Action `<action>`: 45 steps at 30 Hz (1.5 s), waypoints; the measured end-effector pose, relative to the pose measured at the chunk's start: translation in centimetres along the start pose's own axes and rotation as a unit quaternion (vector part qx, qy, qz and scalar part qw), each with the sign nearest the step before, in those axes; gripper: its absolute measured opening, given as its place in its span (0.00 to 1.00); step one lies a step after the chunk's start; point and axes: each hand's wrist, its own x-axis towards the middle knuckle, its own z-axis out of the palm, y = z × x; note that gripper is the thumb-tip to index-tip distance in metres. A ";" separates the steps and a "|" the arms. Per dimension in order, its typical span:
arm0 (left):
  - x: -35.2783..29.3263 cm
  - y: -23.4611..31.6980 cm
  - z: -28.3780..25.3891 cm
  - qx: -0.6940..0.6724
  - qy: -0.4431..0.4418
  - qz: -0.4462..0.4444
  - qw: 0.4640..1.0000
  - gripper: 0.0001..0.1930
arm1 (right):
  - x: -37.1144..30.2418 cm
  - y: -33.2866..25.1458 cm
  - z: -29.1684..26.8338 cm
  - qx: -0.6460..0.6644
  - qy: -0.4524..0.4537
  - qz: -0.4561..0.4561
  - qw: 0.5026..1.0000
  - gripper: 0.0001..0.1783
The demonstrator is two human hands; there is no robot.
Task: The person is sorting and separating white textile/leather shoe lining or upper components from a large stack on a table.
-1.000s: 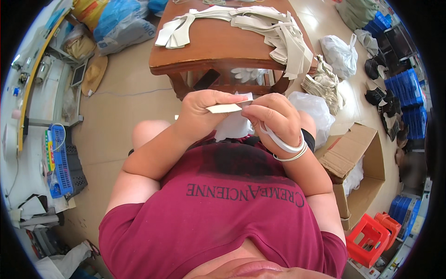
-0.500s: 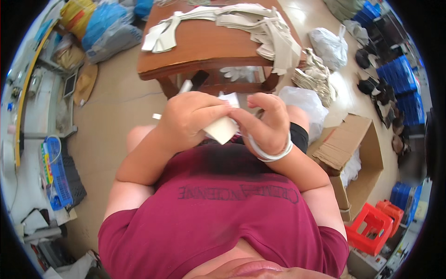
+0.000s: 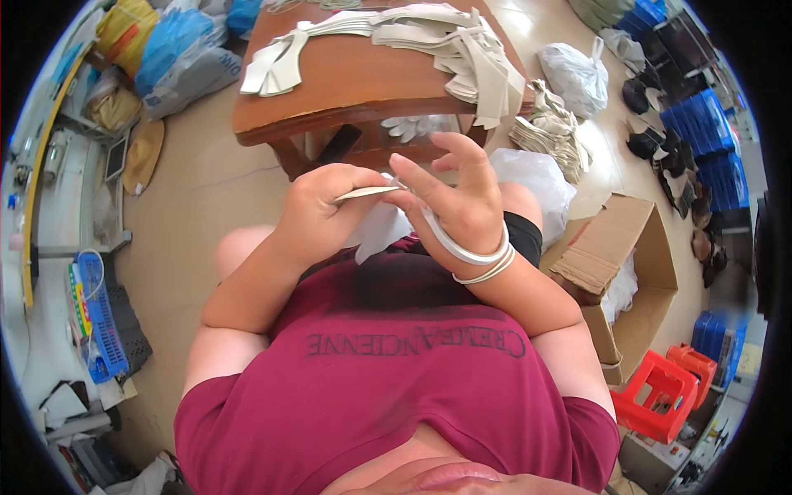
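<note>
A brown wooden table (image 3: 355, 89) stood ahead of the person, beyond both hands and well apart from them. An open cardboard box (image 3: 606, 243) sat on the floor to the right, its flap turned toward the person. Pale strips (image 3: 488, 78) lay overlapped in a curve across the tabletop, and a smaller heap of strips (image 3: 549, 140) rested on the floor just beside the table's right side. Nearer, a translucent plastic bag (image 3: 540, 194) slumped beside the right knee.

The left hand (image 3: 324, 206) was closed, pinching a flat pale piece (image 3: 367, 193) between thumb and fingers. The right hand (image 3: 464, 210) was spread wider, its outer fingers raised clear and its thumb and forefinger reaching in at the piece's right end; whether those two gripped it or merely touched it could not be told at this angle. A white sheet (image 3: 384, 229) hung just below, between the hands.

The piece showed nearly edge-on, its visible length running left to right from the left hand's grasp toward the right fingertips, rising slightly at that end. The left hand was nearer to most of it. Smallest were the white bands (image 3: 481, 259) around the right wrist.
</note>
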 end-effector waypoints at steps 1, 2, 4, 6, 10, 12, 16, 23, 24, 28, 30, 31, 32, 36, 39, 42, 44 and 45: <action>0.0 0.0 0.1 -0.016 0.007 -0.016 1.000 0.07 | -0.1 0.1 0.1 0.008 0.005 -0.005 1.000 0.24; -0.1 0.0 0.1 -0.031 0.015 -0.032 0.999 0.08 | -0.1 0.3 0.1 0.013 0.004 -0.008 1.000 0.24; -0.5 0.3 0.6 -0.042 0.041 -0.044 0.997 0.08 | -0.1 0.7 0.1 0.005 0.019 -0.099 0.995 0.22; -0.8 0.8 0.9 -0.204 0.065 -0.173 0.961 0.08 | 0.1 0.8 0.6 0.021 0.042 -0.123 0.991 0.21; -0.7 1.7 1.2 -0.218 0.036 -0.188 0.957 0.04 | -0.2 1.3 1.1 -0.052 0.076 -0.188 0.978 0.19; -0.8 1.6 1.7 -0.229 0.071 -0.182 0.954 0.04 | -0.5 1.3 1.4 -0.066 0.083 -0.203 0.973 0.19; -0.7 2.2 1.7 -0.246 0.090 -0.189 0.946 0.08 | -0.5 0.7 0.9 -0.001 0.050 -0.175 0.983 0.21; -0.5 2.6 2.6 -0.346 0.089 -0.225 0.906 0.08 | -0.9 0.8 1.1 -0.014 0.027 -0.136 0.990 0.27; -0.4 2.4 2.6 -0.387 0.097 -0.247 0.883 0.08 | -0.8 0.8 1.1 -0.021 0.023 -0.132 0.991 0.27; -0.4 1.9 2.6 -0.462 0.111 -0.260 0.841 0.08 | -1.0 0.7 1.1 -0.030 0.017 -0.134 0.990 0.28; -0.5 2.2 2.7 -0.476 0.118 -0.276 0.827 0.08 | -1.4 0.8 1.0 -0.037 0.003 -0.132 0.990 0.27; -0.5 2.2 2.8 -0.476 0.118 -0.276 0.827 0.08 | -1.4 0.9 1.0 -0.037 0.003 -0.132 0.990 0.27; -0.5 2.2 2.9 -0.449 0.115 -0.273 0.843 0.08 | -1.4 1.0 0.9 -0.023 -0.006 -0.126 0.992 0.27; -0.6 2.1 3.4 -0.396 0.096 -0.241 0.881 0.08 | -0.8 1.4 0.5 0.006 -0.040 -0.112 0.993 0.27; -0.3 2.1 3.1 -0.431 0.129 -0.293 0.844 0.08 | -0.5 1.0 0.5 0.014 -0.040 -0.116 0.992 0.28; -0.5 1.5 3.0 -0.481 0.135 -0.277 0.821 0.08 | -0.8 1.0 0.6 0.011 -0.040 -0.124 0.991 0.28; -0.5 1.3 3.4 -0.466 0.135 -0.268 0.832 0.08 | -0.9 1.1 0.6 0.010 -0.044 -0.125 0.991 0.28; -0.6 1.2 3.5 -0.449 0.135 -0.261 0.844 0.08 | -1.1 1.1 0.5 0.014 -0.048 -0.123 0.991 0.28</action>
